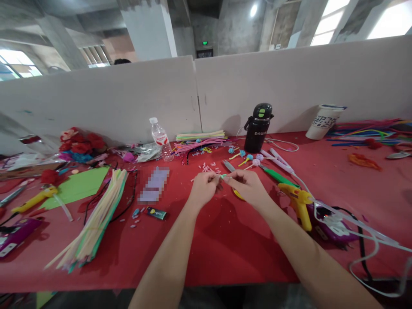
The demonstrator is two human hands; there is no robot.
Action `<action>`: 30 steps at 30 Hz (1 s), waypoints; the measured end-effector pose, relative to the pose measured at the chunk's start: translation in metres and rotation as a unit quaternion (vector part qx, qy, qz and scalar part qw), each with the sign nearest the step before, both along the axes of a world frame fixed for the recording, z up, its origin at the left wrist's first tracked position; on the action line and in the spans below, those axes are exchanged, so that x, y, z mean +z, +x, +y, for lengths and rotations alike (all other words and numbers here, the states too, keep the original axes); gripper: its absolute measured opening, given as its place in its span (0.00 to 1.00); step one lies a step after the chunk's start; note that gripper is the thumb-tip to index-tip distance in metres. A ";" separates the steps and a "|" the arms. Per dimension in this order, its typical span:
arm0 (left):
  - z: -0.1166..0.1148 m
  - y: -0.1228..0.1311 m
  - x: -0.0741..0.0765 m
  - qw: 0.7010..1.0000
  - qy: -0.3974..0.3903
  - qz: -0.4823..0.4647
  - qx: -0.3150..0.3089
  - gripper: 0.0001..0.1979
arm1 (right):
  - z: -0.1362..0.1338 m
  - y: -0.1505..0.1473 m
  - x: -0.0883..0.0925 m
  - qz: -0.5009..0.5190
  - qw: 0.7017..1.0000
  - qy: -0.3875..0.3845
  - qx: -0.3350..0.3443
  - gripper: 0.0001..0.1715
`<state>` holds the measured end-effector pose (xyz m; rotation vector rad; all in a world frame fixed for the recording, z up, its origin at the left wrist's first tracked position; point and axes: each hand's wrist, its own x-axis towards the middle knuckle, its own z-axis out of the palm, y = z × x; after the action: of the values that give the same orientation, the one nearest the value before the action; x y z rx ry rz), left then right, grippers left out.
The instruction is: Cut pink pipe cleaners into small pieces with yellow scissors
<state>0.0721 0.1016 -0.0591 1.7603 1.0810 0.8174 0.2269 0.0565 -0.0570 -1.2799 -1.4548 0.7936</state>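
Observation:
My left hand (205, 188) and my right hand (247, 184) meet over the middle of the red table, fingertips pinched close together. Between them is a small pale green piece (223, 176), too small to make out its kind; both hands' fingertips are at it. Just behind my left hand lie several short pink bits (207, 166). Partly hidden by my right hand are scissors with yellow handles (238, 195). Small blue and purple fuzzy balls on short stems, such as a blue one (242, 152), lie beyond my right hand.
At right are a yellow glue gun (298, 201), white cables and a black bottle (257, 128). A bundle of pipe cleaners (99, 219), a small tube (156, 213) and a green sheet (77, 186) lie left. A water bottle (162, 141) stands before the white partition (128, 101).

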 end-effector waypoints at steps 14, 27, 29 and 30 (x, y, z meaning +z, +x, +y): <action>0.001 -0.002 0.008 0.987 -0.033 -0.151 -0.050 0.14 | 0.001 0.005 0.000 -0.122 0.986 0.106 0.035 0.08; -0.001 -0.004 -0.007 0.982 0.133 0.127 -0.033 0.11 | 0.011 0.013 -0.013 -0.184 0.982 0.048 -0.008 0.07; 0.000 -0.002 -0.008 0.984 0.125 0.123 -0.011 0.12 | 0.010 0.011 -0.012 -0.149 0.988 0.033 0.005 0.08; 0.001 -0.002 -0.009 0.987 0.111 0.113 -0.004 0.13 | 0.009 0.009 -0.010 -0.127 0.991 0.026 0.014 0.09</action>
<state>0.0704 0.1026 -0.0680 2.0826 1.1660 0.7695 0.2362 0.0655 -0.0674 -1.3621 -1.6875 0.6224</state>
